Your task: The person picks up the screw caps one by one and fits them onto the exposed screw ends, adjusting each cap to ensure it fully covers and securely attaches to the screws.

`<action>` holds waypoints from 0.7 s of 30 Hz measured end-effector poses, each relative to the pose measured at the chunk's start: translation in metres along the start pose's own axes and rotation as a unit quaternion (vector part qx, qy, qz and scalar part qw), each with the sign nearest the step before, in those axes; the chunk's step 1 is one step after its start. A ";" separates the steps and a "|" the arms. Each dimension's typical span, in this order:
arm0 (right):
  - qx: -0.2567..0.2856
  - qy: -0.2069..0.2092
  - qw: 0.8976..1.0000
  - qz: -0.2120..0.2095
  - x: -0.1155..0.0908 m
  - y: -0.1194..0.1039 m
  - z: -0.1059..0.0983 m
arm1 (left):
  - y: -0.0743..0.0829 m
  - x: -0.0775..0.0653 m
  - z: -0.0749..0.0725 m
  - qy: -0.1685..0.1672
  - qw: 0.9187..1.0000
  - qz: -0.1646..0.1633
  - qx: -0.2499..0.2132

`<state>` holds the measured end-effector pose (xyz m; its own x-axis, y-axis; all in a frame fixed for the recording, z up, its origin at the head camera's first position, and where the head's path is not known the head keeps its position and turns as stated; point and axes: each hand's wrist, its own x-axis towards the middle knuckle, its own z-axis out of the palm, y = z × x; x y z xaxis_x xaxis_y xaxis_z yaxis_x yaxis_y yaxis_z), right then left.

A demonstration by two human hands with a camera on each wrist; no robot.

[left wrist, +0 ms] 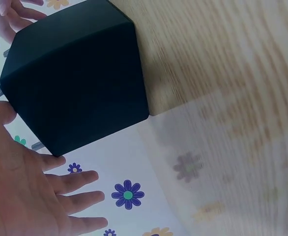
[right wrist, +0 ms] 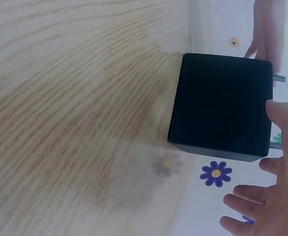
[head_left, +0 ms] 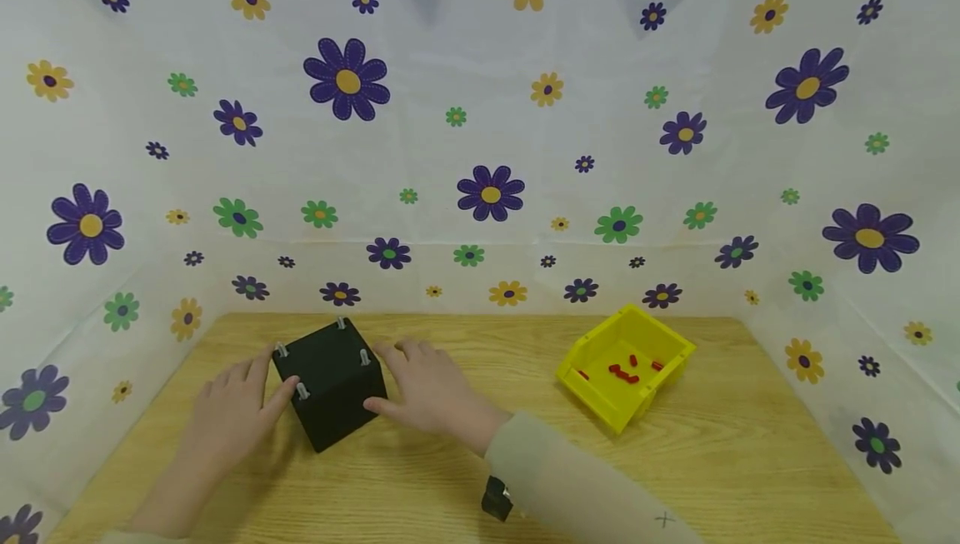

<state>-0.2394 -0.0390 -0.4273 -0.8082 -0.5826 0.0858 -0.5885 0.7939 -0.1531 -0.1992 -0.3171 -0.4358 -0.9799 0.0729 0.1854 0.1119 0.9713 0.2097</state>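
A black box (head_left: 330,365) stands on the wooden table at the left, with several threaded metal posts (head_left: 365,357) sticking up near its top corners. My left hand (head_left: 234,412) lies along its left side, the thumb by a front post and the fingers stretched toward the back. On the opposite side is my right hand (head_left: 427,386), its thumb near the front edge and fingers spread behind. In the left wrist view, the left fingers (left wrist: 80,202) are extended beside the box. The right wrist view shows the right thumb (right wrist: 281,114) at the box's upper edge.
A yellow bin (head_left: 592,398) sits tilted at an angle on the right of the table (head_left: 480,336), with several small red pieces (head_left: 624,374) inside. A dark device (head_left: 496,499) shows beneath the right sleeve. Flower-printed white cloth (head_left: 420,152) encloses the back and sides.
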 end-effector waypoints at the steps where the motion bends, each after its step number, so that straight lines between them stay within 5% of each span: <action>1: 0.001 0.000 1.000 -0.002 0.000 -0.001 0.000 | 0.000 0.000 0.001 0.000 1.000 -0.001 -0.004; 21: -0.077 0.000 0.997 -0.022 -0.004 -0.006 0.000 | 0.002 -0.002 0.006 -0.003 1.000 0.003 -0.006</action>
<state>-0.2325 -0.0413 -0.4269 -0.7811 -0.6181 0.0888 -0.6202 0.7844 0.0048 -0.1979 -0.3138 -0.4415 -0.9802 0.0811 0.1804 0.1207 0.9680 0.2202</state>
